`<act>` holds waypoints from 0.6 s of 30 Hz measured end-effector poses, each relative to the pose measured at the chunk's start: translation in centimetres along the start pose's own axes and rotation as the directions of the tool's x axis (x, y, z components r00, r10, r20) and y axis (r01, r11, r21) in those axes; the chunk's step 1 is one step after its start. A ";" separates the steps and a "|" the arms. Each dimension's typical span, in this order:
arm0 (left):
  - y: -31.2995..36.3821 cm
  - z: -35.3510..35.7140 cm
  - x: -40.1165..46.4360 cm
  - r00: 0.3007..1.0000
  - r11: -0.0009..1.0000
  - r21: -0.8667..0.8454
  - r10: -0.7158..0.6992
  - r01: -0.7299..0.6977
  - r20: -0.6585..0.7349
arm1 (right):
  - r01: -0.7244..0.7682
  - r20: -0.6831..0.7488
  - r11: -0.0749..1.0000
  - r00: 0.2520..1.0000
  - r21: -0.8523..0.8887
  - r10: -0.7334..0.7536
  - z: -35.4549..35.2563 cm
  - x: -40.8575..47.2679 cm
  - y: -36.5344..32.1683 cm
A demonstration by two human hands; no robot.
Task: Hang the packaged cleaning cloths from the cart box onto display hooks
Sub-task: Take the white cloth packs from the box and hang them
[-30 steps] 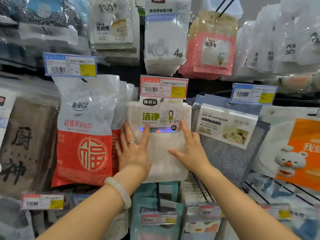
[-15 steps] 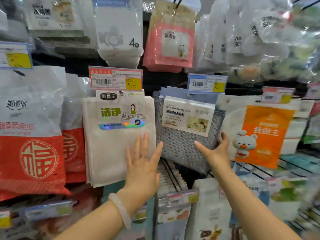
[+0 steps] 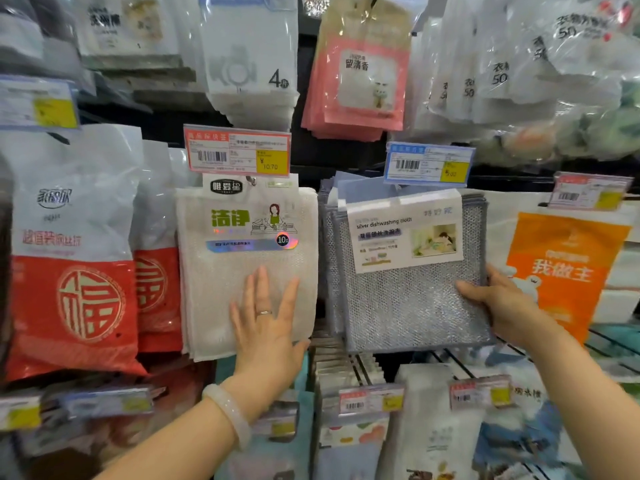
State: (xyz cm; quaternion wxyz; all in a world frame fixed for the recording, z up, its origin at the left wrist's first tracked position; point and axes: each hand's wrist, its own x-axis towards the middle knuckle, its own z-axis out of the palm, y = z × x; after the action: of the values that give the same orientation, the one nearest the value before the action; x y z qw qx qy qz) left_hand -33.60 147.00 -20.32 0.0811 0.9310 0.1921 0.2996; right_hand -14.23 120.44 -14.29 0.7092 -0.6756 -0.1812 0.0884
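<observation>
- Two hands were both on the white mesh cloth pack [image 3: 242, 268] a second ago; now only the left hand [image 3: 266, 320] is on it, flat, fingers straight and spread, pressing the lower right of the pack.
- Right hand [image 3: 502, 303] has moved off toward 3 o'clock and now holds the right edge of the silver dishwashing cloth pack [image 3: 408, 289]: thumb across the front, fingers curled out of sight behind.
- White pack hangs under the red price tag [image 3: 237, 152], its header card up at 12 o'clock, with more white packs stacked behind it. Judged: that hook is done and squared up.
- Silver pack hangs at 3 o'clock from the white one, just beside it, below the blue price tag [image 3: 427, 164]. It sits slightly tilted, bottom edge lower on the right.
- View has also swung right; red bags [image 3: 69, 271] now sit at the 9 o'clock edge.
- Judged: the work has shifted from hanging to straightening the neighbouring stack. Cart box not in view, so remaining stock cannot be told.
- Risk: tugging the silver pack's edge could slide it off its hook.
</observation>
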 end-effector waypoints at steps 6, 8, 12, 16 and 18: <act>-2.4 -3.0 2.2 0.902 0.952 -0.277 -0.231 0.132 -0.365 | 0.023 0.164 0.999 0.986 -0.035 -0.017 0.0 1.5 0.2; -3.7 -4.1 3.1 0.845 0.916 -0.350 -0.339 0.196 -0.414 | 0.076 0.164 0.997 0.983 0.018 -0.078 1.3 2.0 0.5; -5.1 -4.8 4.0 0.821 0.802 -0.577 -0.429 0.155 -0.376 | 0.124 0.087 0.980 0.987 0.153 -0.139 3.3 2.3 1.2; -5.1 -5.0 4.2 0.849 0.683 -0.731 -0.395 0.015 -0.351 | 0.161 0.035 0.973 0.985 0.163 -0.169 3.9 2.1 1.3; -5.3 -5.5 4.4 0.873 0.622 -0.782 -0.372 -0.017 -0.315 | 0.149 0.043 0.972 0.986 0.182 -0.159 3.6 1.9 1.1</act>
State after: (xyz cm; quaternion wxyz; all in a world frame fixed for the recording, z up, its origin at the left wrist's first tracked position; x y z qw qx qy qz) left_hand -35.16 153.87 -15.01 0.4501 0.6878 0.1542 0.5482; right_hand -13.70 124.54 -15.03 0.7662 -0.5903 -0.2446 0.0680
